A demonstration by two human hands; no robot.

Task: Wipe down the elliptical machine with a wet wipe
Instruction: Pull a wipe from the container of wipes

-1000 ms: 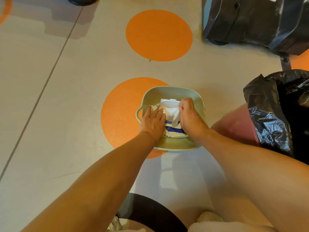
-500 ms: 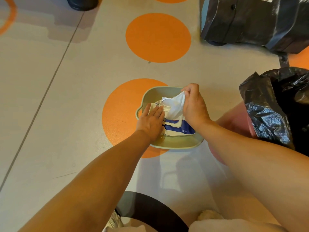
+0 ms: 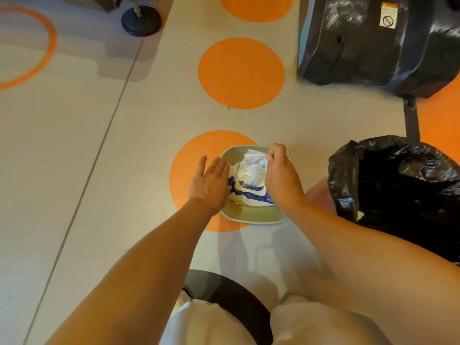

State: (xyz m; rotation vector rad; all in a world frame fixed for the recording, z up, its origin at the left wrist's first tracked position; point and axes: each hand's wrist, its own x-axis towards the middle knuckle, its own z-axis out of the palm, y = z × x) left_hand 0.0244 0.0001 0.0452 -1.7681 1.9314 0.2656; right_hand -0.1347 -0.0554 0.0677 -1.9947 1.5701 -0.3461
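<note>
Head view: right hand (image 3: pixel 282 179) pinches crumpled white wipe (image 3: pixel 255 165) above glossy pack (image 3: pixel 245 192); left hand (image 3: pixel 211 181) flat, fingers straight.

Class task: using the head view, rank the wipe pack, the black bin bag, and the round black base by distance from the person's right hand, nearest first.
From the right hand:
1. Wipe pack, in the green tub just left of the hand.
2. Black bin bag, off to the right.
3. Round black base, far upper left on the floor.

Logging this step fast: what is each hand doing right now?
Left hand: open, fingers straight, at the edge of the wipes pack.
Right hand: fingers pinching a wet wipe drawn up from the pack.
</note>
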